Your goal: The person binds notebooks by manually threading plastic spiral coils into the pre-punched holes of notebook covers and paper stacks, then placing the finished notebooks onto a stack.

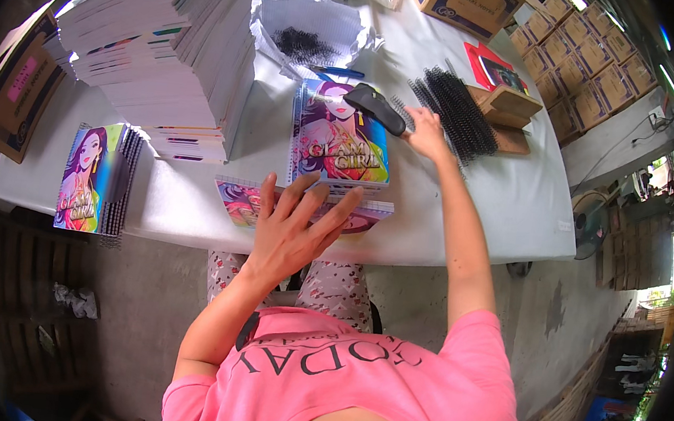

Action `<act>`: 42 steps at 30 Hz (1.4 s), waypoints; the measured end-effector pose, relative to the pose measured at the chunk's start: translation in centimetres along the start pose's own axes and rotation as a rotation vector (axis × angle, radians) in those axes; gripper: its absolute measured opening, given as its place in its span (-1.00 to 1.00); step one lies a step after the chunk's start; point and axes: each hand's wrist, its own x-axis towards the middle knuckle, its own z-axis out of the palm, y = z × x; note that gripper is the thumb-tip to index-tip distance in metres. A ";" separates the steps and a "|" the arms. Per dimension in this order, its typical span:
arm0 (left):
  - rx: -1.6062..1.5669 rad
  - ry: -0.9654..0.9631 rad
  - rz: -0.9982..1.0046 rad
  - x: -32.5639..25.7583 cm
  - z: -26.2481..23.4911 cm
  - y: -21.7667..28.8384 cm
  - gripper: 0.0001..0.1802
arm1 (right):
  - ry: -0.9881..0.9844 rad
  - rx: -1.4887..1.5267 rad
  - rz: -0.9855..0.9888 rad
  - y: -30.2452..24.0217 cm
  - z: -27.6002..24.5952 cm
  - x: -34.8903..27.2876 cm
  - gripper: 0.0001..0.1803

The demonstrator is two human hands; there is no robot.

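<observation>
"Work first: which step is in hand?"

"Steadying and reaching at once, I judge. The left hand [291, 226] rests on a thin, wide notebook with a pink, multicoloured cover [240, 201], at the centre of the frame, by the front edge of the white-covered table [515, 219]. The right hand [425, 134] is at the thick bundle of long black spiral coils [456, 112], right of upper centre."

"How do the fingers stand?"

"Left ones are spread and bent over the notebook's upper edge; the thumb is hidden, so I cannot tell whether it clamps. Right ones are bent beside the coils; whether they pinch one, I cannot tell."

"What does the next move call for?"

"Probably a fine fingertip pinch to part one coil from its neighbours, with the notebook kept steady."

"Which way does that notebook point?"

"Its long axis runs left to right; it looks tilted, cover toward the lower edge of the frame. Just above, the stack of notebooks with a bright portrait cover [339, 146] runs up and down, the portrait's head toward the top. A rounded black handheld tool [375, 109] lies aslant over its upper right corner."

"And the coils?"

"They slope from upper left to lower right, beside a brown wooden block [505, 109]."
</observation>
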 end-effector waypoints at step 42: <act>-0.059 0.247 -0.294 -0.4 4.1 4.4 -0.34 | -0.160 0.950 -0.225 -10.5 -14.6 -14.5 -0.76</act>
